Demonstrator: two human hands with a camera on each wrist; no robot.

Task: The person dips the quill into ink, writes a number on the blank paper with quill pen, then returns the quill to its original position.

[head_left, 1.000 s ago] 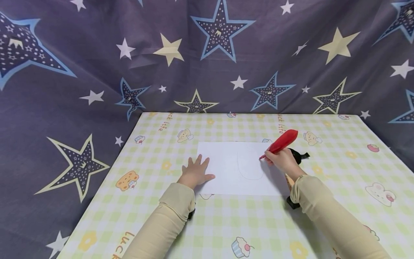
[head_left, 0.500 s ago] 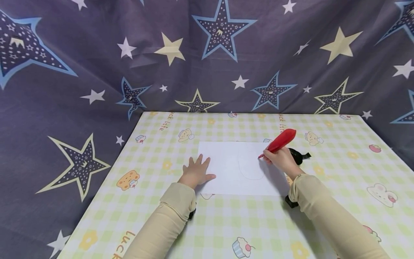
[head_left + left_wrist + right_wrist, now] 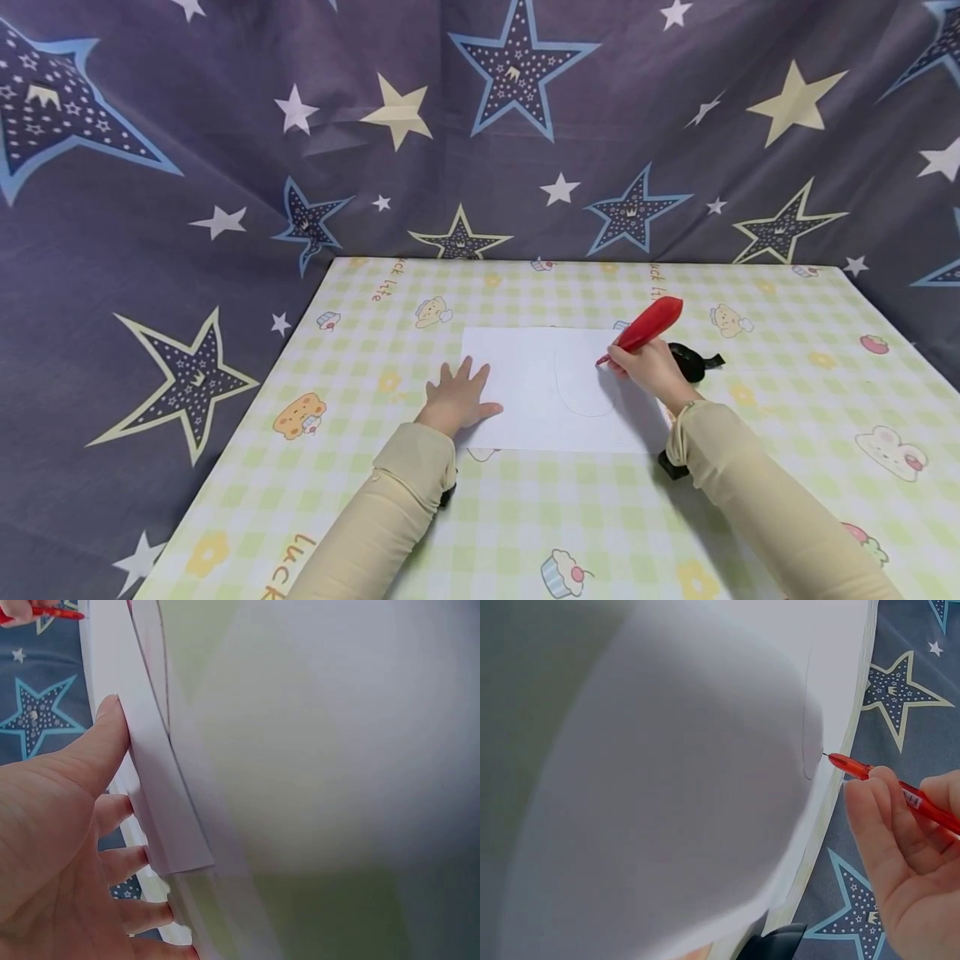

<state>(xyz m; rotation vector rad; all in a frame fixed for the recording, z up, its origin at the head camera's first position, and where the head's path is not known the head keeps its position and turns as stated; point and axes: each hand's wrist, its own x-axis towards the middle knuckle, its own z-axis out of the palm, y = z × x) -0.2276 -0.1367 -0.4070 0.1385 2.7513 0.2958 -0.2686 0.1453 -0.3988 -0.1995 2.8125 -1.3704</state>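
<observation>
A sheet of white paper (image 3: 517,375) lies on the table, with a thin U-shaped line drawn on it. My left hand (image 3: 453,400) rests at the paper's left edge, fingers spread and thumb on the sheet. In the left wrist view, the left hand's thumb and fingers (image 3: 112,742) lie along the sheet's edge. My right hand (image 3: 648,371) grips a red pen (image 3: 651,323) with a broad red upper end, held tilted. In the right wrist view, the red pen (image 3: 847,766) has its thin tip right at the paper, close to the end of the drawn line.
The table (image 3: 360,517) has a green checked cloth with printed cartoons. Beyond my right wrist lies a black rounded object (image 3: 686,362) with a short tail, partly hidden by the hand. A dark curtain (image 3: 240,150) with stars hangs behind the table and at its left.
My right hand has moved the pen slightly left and away from me over the paper. The left hand stays in place on the sheet. The head view has shifted a little.
</observation>
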